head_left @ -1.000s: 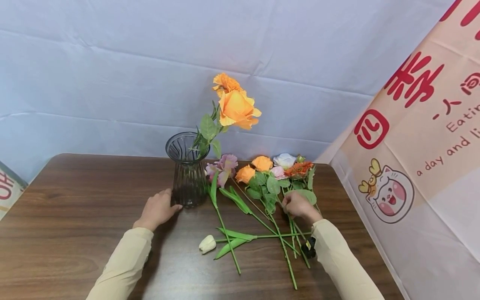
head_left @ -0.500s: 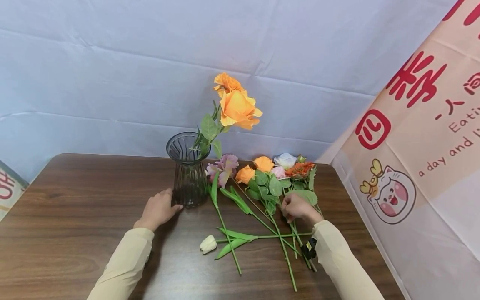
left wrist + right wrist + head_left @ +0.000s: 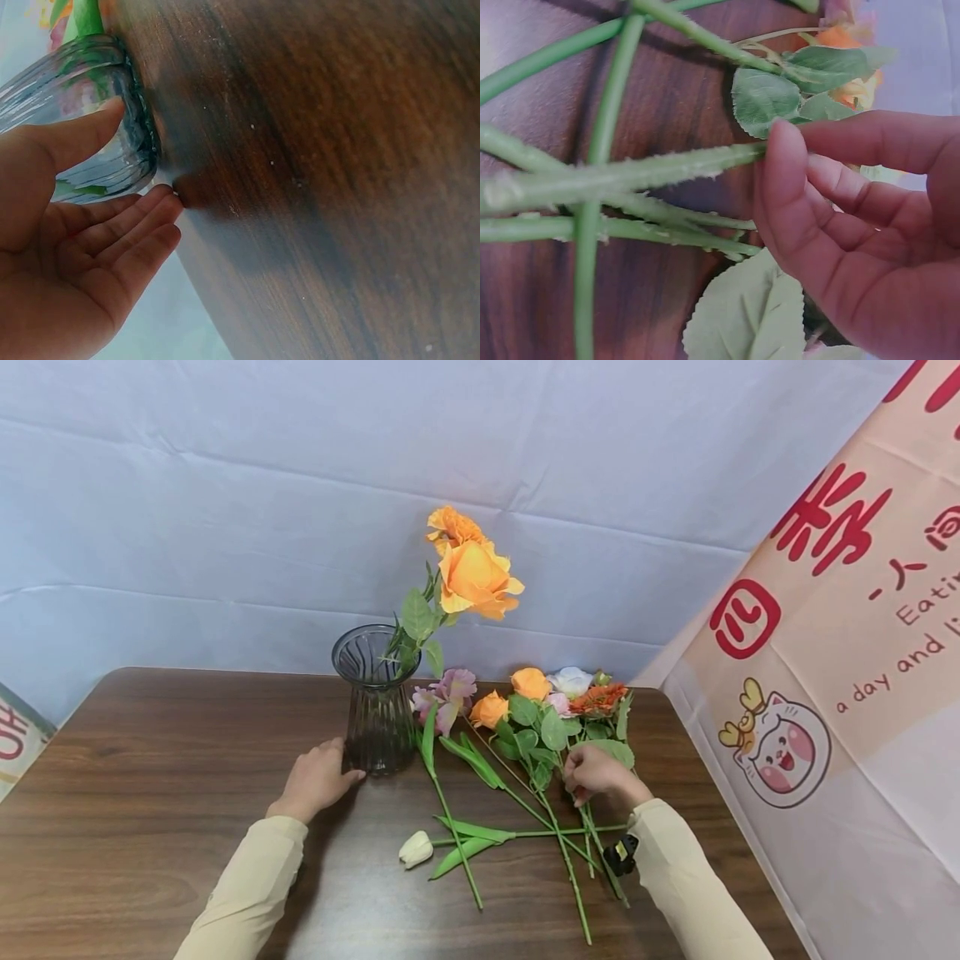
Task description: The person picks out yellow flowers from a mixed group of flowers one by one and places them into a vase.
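Observation:
A smoky glass vase stands near the table's back edge. An orange rose and a ruffled orange flower lean right out of it. My left hand rests against the vase's base, thumb in front and fingers along the left side, as the left wrist view shows with fairly straight fingers. My right hand pinches a thorny green flower stem between thumb and index finger. Its bloom cannot be told apart in the pile, where orange roses, a white flower and a red-orange flower lie.
A purple flower lies right of the vase. A white tulip lies nearer the front, its stem crossing several others. Behind the wooden table hangs a pale cloth; a printed banner slants along the right.
The pinched stem's lower end has shifted slightly right and toward me. The orange roses in the pile have moved slightly right. My left hand and the vase stay in place.

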The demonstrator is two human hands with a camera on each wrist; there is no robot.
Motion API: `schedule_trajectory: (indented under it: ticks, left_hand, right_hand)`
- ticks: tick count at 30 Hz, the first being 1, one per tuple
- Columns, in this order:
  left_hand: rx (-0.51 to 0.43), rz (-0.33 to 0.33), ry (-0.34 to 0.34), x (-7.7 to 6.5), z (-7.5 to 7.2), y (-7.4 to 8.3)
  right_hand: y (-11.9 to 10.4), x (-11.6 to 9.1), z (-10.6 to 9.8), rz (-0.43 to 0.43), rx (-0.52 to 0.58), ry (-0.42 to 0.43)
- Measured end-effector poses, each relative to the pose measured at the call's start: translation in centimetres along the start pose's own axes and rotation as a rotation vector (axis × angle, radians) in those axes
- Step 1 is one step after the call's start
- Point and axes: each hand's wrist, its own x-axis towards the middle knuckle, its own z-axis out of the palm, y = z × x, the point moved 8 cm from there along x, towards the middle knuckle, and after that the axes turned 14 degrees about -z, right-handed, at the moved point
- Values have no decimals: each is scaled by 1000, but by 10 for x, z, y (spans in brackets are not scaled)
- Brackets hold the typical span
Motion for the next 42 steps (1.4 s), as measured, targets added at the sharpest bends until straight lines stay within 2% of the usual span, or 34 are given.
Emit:
schedule_trajectory:
  ticks: [12,19,27,34,42]
  left_hand:
    - [-4,5,3,-1,1,0]
    - [-7,6,5,-1,0,0]
    - [-6,8,5,-2,0,0]
    - [-8,19,13,-2,-2,1]
    - [-6,24,14,-2,-2,2]
  right_hand:
    - [-10,-2,-4,0,74,7]
    - [-21,-5,-7,-41,99,-9]
    - [-28,-7,-12,-49,172,5]
    - [-31,-5,-10,-17,265,33]
    - [-35,-5,-11,-41,403,75]
